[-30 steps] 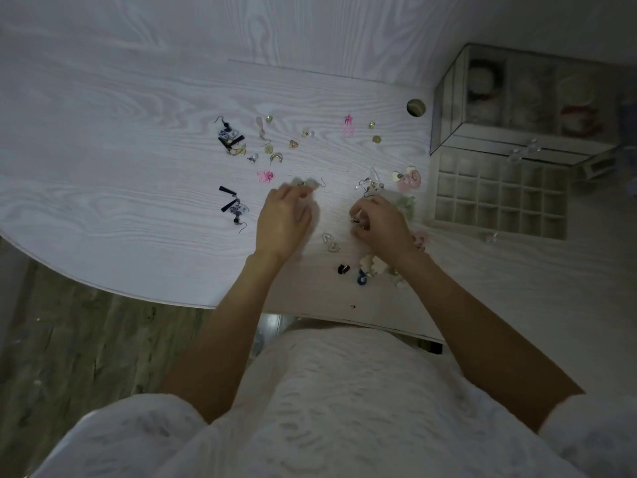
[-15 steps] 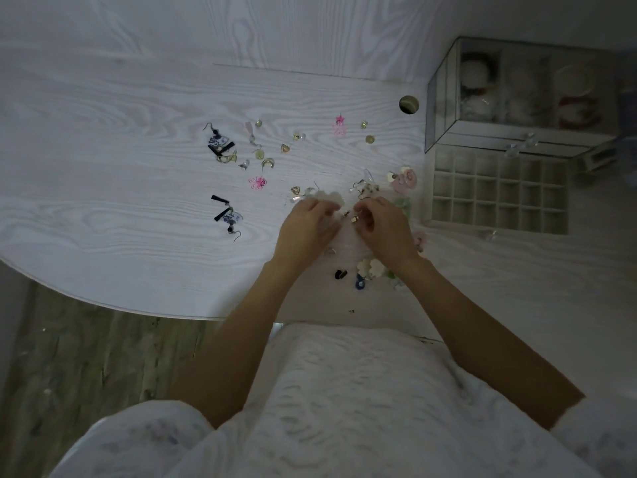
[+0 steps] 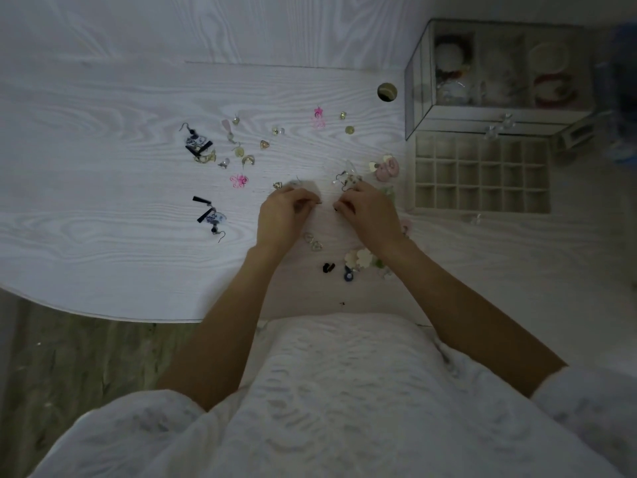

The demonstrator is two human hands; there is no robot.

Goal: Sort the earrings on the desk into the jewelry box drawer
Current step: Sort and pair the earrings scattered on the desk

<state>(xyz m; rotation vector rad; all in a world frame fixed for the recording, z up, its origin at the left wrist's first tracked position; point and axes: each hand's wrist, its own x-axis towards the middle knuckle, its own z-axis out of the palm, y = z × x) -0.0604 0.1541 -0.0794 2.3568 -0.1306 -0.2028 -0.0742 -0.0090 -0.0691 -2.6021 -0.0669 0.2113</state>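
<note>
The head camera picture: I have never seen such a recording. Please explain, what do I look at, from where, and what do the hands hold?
No machine here: a person wears a camera on the head, looking down at their own arms. The left hand and right hand each seem to pinch something tiny; it is too small to name. Many earrings lie on the white desk, such as a pink flower earring. On the right stands a glass jewelry box, its drawer pulled open, with compartments that look empty.

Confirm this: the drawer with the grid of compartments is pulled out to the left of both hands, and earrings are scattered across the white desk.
Not quite. The head view shows the pulled-out drawer to the right of both the left hand and the right hand, in front of the glass jewelry box. The earrings are indeed scattered across the white desk.
</note>
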